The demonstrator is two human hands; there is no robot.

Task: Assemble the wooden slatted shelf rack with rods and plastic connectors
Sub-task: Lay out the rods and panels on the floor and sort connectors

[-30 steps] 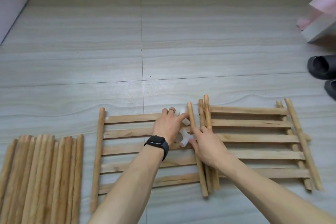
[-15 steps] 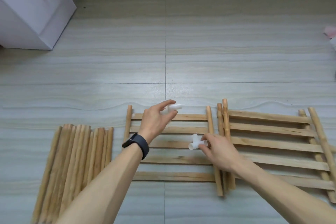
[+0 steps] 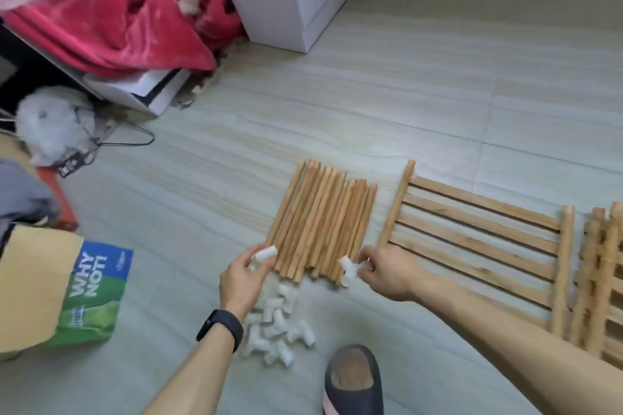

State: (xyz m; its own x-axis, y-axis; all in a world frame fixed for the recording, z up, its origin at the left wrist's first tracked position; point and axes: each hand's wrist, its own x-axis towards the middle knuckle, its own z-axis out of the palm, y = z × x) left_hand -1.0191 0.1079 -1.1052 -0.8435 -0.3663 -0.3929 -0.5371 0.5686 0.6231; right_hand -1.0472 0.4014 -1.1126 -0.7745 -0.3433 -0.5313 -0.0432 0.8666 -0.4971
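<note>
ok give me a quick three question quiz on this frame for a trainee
1. True or false: the left hand holds a white plastic connector.
2. The pile of loose connectors lies: A in the left hand; B on the floor at the near end of the rod bundle; C on top of the rod bundle.
3. Short answer: what does the right hand pinch?

Key: 1 true. 2 B. 3 a white T-shaped connector.
</note>
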